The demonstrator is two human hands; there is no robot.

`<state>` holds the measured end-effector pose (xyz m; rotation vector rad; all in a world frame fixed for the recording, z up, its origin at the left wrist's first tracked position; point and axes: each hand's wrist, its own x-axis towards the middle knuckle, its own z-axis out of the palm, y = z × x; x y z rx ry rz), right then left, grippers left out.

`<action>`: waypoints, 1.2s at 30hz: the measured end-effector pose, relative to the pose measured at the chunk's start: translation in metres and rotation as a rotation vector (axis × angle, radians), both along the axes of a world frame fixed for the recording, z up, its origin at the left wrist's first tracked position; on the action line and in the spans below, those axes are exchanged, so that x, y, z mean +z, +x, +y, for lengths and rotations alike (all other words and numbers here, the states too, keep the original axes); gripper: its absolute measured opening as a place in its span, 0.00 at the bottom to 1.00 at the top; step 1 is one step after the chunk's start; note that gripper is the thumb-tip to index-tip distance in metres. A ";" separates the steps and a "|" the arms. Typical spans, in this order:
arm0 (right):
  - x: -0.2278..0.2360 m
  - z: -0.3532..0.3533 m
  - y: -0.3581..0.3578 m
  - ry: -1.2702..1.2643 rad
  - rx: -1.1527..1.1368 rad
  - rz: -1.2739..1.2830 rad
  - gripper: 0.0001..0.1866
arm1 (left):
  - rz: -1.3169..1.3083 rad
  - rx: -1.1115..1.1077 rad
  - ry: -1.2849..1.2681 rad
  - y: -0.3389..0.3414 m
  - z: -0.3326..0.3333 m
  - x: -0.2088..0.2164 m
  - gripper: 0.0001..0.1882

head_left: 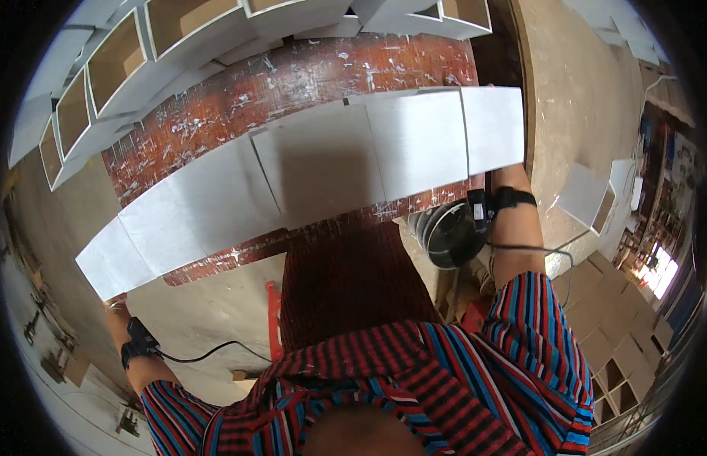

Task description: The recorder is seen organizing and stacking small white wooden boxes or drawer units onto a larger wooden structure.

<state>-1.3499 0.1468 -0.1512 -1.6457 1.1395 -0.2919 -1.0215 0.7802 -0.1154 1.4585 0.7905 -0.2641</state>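
A row of several white boxes [315, 167] with smooth pale faces lies side by side across a paint-scraped red table [308, 80]. Thin dark gaps show between some of them. Both my arms are stretched wide to the row's two ends. At the left end, my left hand [116, 301] holds the outermost box from its near edge, its fingers mostly hidden beneath. My right hand [512, 179] grips the box at the right end, with most of its fingers hidden under and behind it. Each wrist wears a black strapped device with a cable.
More open-fronted white boxes [118, 64] stand along the table's far side. A round black bowl-like container [454, 234] is beside my right forearm. On the floor at right are a white box [585, 194] and stacked boxes [616, 327]. Something red [274, 319] stands by my left.
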 end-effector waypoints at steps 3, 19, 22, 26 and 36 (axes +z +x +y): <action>0.000 0.005 0.005 0.151 -0.088 -0.059 0.25 | -0.031 0.009 0.060 -0.003 0.006 0.019 0.31; -0.008 0.121 -0.097 0.006 -0.100 0.032 0.18 | -0.314 -0.258 0.456 0.009 0.040 0.133 0.36; 0.015 0.156 -0.076 0.163 -0.073 0.053 0.16 | -0.476 -0.342 0.469 0.013 0.002 0.161 0.32; 0.064 0.188 -0.062 0.259 0.020 0.045 0.15 | -0.652 -0.479 0.305 0.006 -0.053 0.203 0.27; 0.229 0.078 -0.087 0.024 -0.032 -0.196 0.18 | -0.640 -0.693 -0.200 -0.038 -0.123 0.206 0.23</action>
